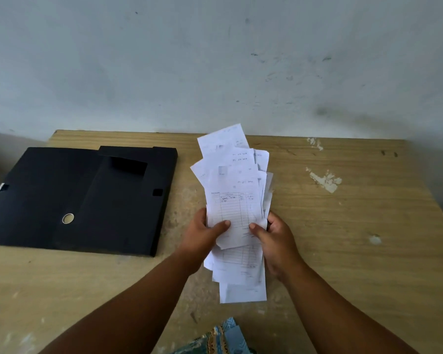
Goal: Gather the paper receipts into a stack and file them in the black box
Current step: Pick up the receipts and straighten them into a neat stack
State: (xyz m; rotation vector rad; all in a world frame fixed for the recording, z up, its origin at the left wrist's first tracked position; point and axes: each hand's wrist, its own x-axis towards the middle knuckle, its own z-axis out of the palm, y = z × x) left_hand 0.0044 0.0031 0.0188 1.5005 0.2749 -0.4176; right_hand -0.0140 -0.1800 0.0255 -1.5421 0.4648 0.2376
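Fingers pinching receipts, uneven, fanned

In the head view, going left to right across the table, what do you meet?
Black box, lying open → left hand → receipts, a fanned, uneven bundle held by both hands → right hand → scraped white patch on the wooden table.

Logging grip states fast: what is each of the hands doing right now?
Left hand: closed on the receipts.
Right hand: closed on the same receipts.
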